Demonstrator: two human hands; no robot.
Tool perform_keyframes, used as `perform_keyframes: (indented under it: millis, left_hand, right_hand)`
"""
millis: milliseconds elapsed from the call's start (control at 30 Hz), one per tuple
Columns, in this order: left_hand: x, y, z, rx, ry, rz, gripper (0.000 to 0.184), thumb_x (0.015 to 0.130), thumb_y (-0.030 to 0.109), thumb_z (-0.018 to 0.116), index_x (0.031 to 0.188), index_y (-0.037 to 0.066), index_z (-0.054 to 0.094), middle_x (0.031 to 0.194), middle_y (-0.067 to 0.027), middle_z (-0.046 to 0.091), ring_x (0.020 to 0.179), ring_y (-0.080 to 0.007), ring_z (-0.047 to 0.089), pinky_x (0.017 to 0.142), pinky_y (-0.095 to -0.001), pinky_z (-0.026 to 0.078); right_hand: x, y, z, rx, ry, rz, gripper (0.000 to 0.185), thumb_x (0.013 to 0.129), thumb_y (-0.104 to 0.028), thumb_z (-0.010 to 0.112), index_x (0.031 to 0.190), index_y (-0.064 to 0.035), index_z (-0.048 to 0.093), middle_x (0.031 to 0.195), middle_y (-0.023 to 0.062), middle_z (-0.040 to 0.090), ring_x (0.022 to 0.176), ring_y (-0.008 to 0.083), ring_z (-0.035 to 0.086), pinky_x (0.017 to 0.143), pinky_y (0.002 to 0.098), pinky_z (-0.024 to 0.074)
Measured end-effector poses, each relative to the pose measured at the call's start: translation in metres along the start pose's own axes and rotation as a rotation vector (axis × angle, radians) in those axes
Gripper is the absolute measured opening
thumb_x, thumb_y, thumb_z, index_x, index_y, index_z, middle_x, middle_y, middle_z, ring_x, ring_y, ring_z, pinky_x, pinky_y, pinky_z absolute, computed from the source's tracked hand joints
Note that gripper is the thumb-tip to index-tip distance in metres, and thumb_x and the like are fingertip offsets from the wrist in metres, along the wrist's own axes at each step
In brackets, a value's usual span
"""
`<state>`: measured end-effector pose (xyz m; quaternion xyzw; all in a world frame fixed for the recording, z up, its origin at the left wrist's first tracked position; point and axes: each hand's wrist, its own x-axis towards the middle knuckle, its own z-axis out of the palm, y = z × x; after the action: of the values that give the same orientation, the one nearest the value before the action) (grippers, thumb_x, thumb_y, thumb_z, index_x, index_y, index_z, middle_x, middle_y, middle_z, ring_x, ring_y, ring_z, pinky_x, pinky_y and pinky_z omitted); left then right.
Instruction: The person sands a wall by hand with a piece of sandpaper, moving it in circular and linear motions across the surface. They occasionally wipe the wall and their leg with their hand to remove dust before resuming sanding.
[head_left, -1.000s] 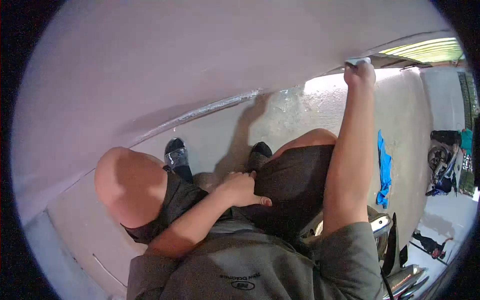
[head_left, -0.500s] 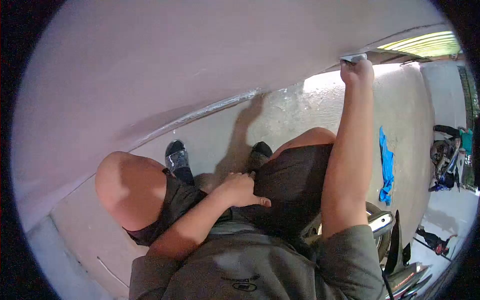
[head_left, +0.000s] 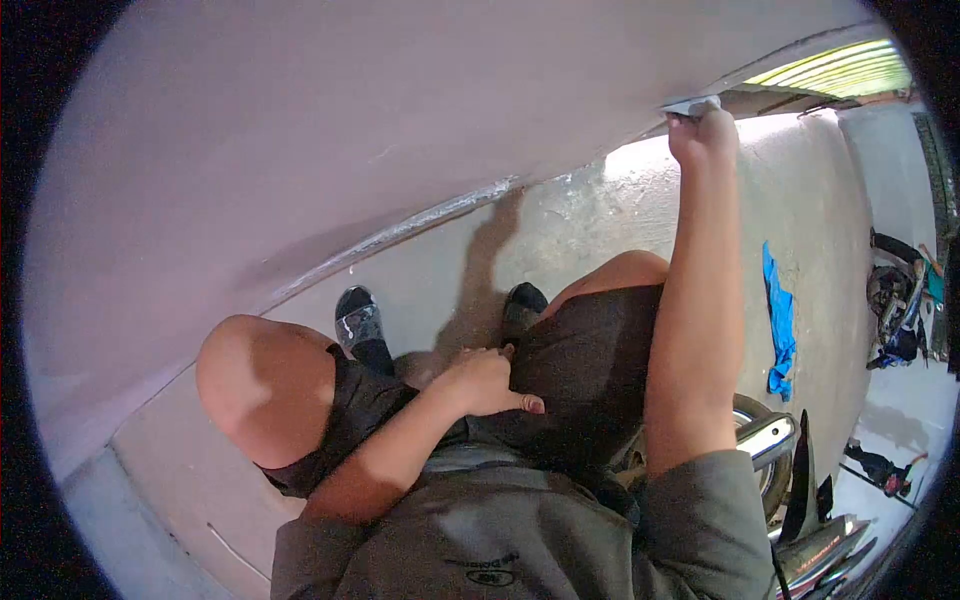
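Note:
My right hand point(head_left: 702, 138) is stretched far out at the upper right, its fingers closed around a small pale grey flat piece point(head_left: 690, 107). That piece lies against the pinkish wall point(head_left: 400, 120); its exact kind is too small to make out. On the dark shorts point(head_left: 590, 350) rests my left hand point(head_left: 487, 383), near the inner thigh. Its thumb sticks out and it holds nothing, though some fingertips are hidden.
A whitish strip point(head_left: 430, 215) runs along the wall's foot. Blue cloth point(head_left: 778, 325) lies on the floor at right. Close behind my right elbow stands a motorbike point(head_left: 800, 490). Further right, another vehicle point(head_left: 895, 305) is partly visible. White-marked footwear point(head_left: 358, 318) shows below my knees.
My right hand has shifted slightly left and up with the pale piece along the wall. The left hand stays on the thigh. The camera view has turned slightly.

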<state>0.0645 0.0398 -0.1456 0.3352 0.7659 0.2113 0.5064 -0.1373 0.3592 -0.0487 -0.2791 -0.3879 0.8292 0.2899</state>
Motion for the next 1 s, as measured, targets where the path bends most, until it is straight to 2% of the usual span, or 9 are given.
perform_keyframes:
  millis: [133,233,367,500,600,800,900,967,1000]
  left_hand:
    - [-0.001,0.0,0.001,-0.013,-0.043,-0.018,0.112,0.073,0.077,0.064,0.135,-0.015,0.045,0.125,-0.0367,0.056,0.12,-0.0481,0.054,0.104,-0.0489,0.043]
    - [0.001,0.0,0.0,-0.001,-0.014,-0.01,0.112,0.073,0.076,0.064,0.134,-0.015,0.045,0.125,-0.0361,0.057,0.12,-0.0486,0.054,0.105,-0.0485,0.043]
    - [-0.006,0.012,-0.013,-0.025,-0.052,-0.05,0.11,0.074,0.075,0.066,0.133,-0.015,0.046,0.122,-0.0347,0.059,0.119,-0.0477,0.055,0.104,-0.0483,0.044]
    - [0.0,0.001,-0.004,0.001,-0.003,-0.012,0.108,0.074,0.074,0.066,0.133,-0.015,0.046,0.12,-0.0346,0.06,0.117,-0.047,0.057,0.102,-0.0484,0.045]
    - [0.003,-0.004,0.004,-0.053,-0.04,-0.001,0.126,0.066,0.087,0.059,0.134,-0.018,0.043,0.122,-0.0326,0.06,0.115,-0.0446,0.059,0.101,-0.0469,0.046]
    - [-0.002,0.0,0.0,-0.048,-0.016,-0.008,0.125,0.066,0.086,0.061,0.133,-0.018,0.044,0.121,-0.0325,0.061,0.114,-0.0453,0.059,0.101,-0.046,0.047]
    - [0.001,0.0,-0.005,-0.036,-0.032,-0.017,0.125,0.066,0.086,0.061,0.133,-0.018,0.044,0.12,-0.0328,0.061,0.114,-0.0451,0.06,0.101,-0.0465,0.047]
    - [-0.005,0.003,-0.004,-0.056,0.011,-0.029,0.104,0.073,0.07,0.07,0.134,-0.011,0.046,0.12,-0.0331,0.06,0.115,-0.0457,0.058,0.1,-0.0485,0.047]
    - [-0.003,0.003,-0.005,-0.058,0.013,-0.03,0.104,0.073,0.07,0.07,0.134,-0.011,0.046,0.12,-0.0331,0.06,0.115,-0.0457,0.058,0.1,-0.0485,0.047]
  right_hand:
    - [0.002,0.013,0.0,-0.071,0.083,-0.075,0.031,0.103,-0.011,0.036,0.13,-0.0041,0.05,0.134,0.0129,0.053,0.121,0.0277,0.053,0.105,0.045,0.0429]
    - [-0.006,0.007,0.001,-0.019,-0.032,-0.011,0.029,0.101,-0.009,0.036,0.125,-0.0055,0.053,0.127,0.0122,0.057,0.115,0.0264,0.055,0.103,0.0432,0.0416]
    - [0.021,0.021,-0.004,-0.051,0.086,-0.062,0.03,0.101,-0.009,0.038,0.126,-0.0022,0.052,0.127,0.0154,0.056,0.119,0.0285,0.054,0.105,0.046,0.0416]
    - [0.002,0.011,-0.001,0.014,0.011,0.009,0.029,0.101,-0.01,0.038,0.125,-0.0014,0.052,0.127,0.0157,0.056,0.118,0.0286,0.054,0.105,0.0456,0.043]
    - [0.01,0.014,-0.002,-0.064,0.071,-0.043,0.03,0.102,-0.011,0.036,0.125,-0.0003,0.052,0.127,0.0163,0.056,0.119,0.0293,0.054,0.104,0.0452,0.0441]
    - [0.017,0.006,-0.011,0.111,0.053,0.043,0.03,0.103,-0.011,0.034,0.123,-0.0026,0.055,0.129,0.0131,0.058,0.118,0.028,0.056,0.105,0.0449,0.0438]
    - [0.035,0.008,-0.014,0.153,0.167,0.136,0.03,0.104,-0.012,0.033,0.124,-0.0046,0.054,0.13,0.0119,0.058,0.12,0.0267,0.057,0.107,0.0455,0.0427]
    - [0.015,0.002,-0.008,0.157,0.141,0.132,0.03,0.104,-0.013,0.033,0.125,-0.0045,0.054,0.13,0.0117,0.058,0.12,0.0268,0.057,0.107,0.0461,0.0424]
    - [0.014,0.001,-0.006,0.169,0.103,0.117,0.031,0.105,-0.014,0.033,0.125,-0.0044,0.054,0.13,0.0116,0.058,0.12,0.027,0.056,0.107,0.0468,0.0422]
